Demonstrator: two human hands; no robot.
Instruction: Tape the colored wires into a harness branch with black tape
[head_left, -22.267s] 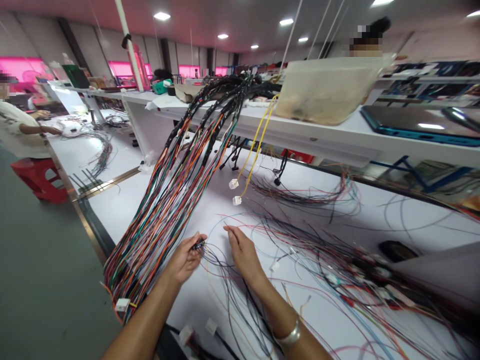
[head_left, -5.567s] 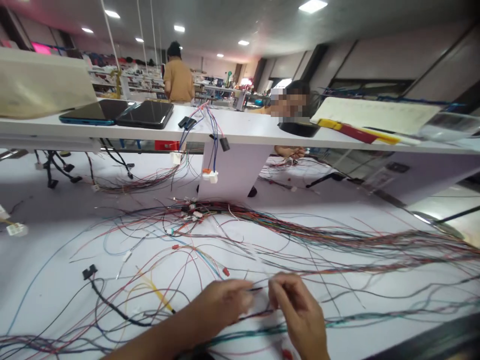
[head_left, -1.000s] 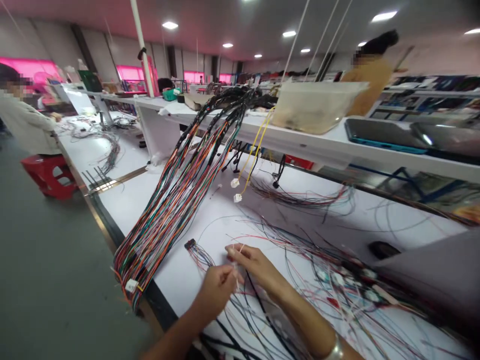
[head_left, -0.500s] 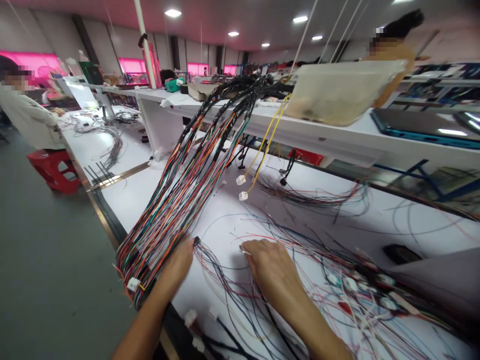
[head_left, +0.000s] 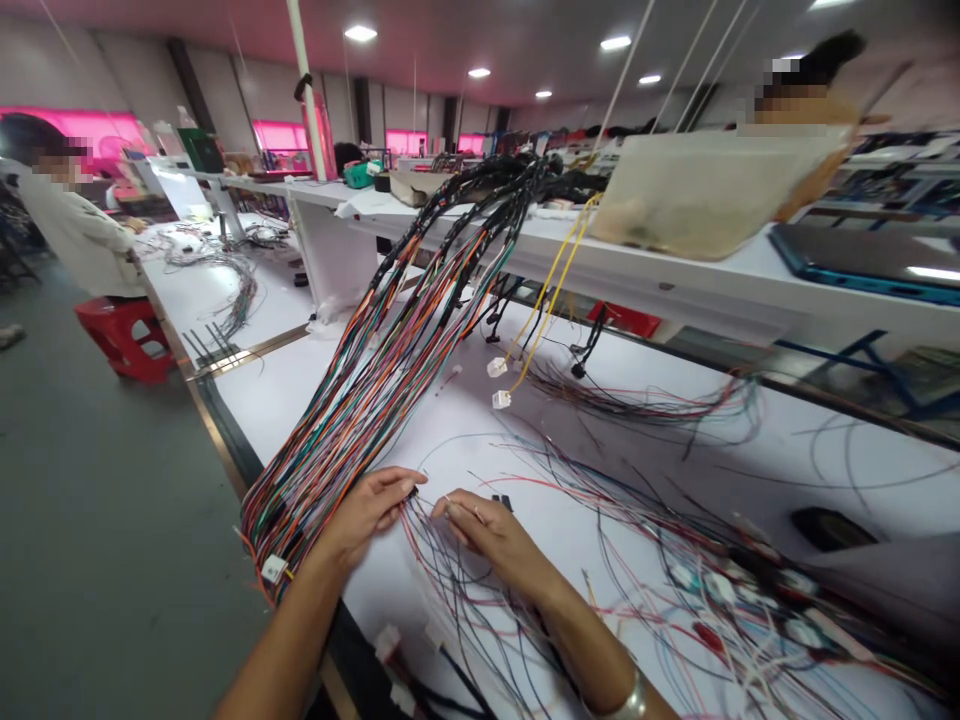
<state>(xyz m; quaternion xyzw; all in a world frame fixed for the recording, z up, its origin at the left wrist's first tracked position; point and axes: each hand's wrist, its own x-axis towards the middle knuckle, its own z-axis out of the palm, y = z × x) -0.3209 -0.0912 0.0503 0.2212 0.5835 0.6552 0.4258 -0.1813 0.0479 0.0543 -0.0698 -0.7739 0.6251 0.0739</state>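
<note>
My left hand (head_left: 375,508) is closed on a small black connector (head_left: 412,491), pinched between thumb and fingertips. Thin dark and red wires (head_left: 450,570) trail from this connector down across the white table. Just to its right, my right hand (head_left: 480,528) pinches a thin, light-coloured wire end (head_left: 448,501). A small gap separates the two hands. Beside my left hand a thick bundle of multicoloured wires (head_left: 375,370) slopes down from the shelf to the table's left edge. Behind my right hand lie small black connectors (head_left: 502,502), partly hidden by it.
Two white connectors (head_left: 501,399) hang on yellow wires from the shelf (head_left: 525,240). A translucent bin (head_left: 682,190) stands up there. Loose wires and connectors (head_left: 720,590) cover the table's right side. A person (head_left: 82,230) is at the far left beside a red stool (head_left: 124,335); another is behind the bin.
My right hand has moved left, close to my left hand, uncovering black connectors on the table. The left hand has turned so its fingers and the black connector show more plainly.
</note>
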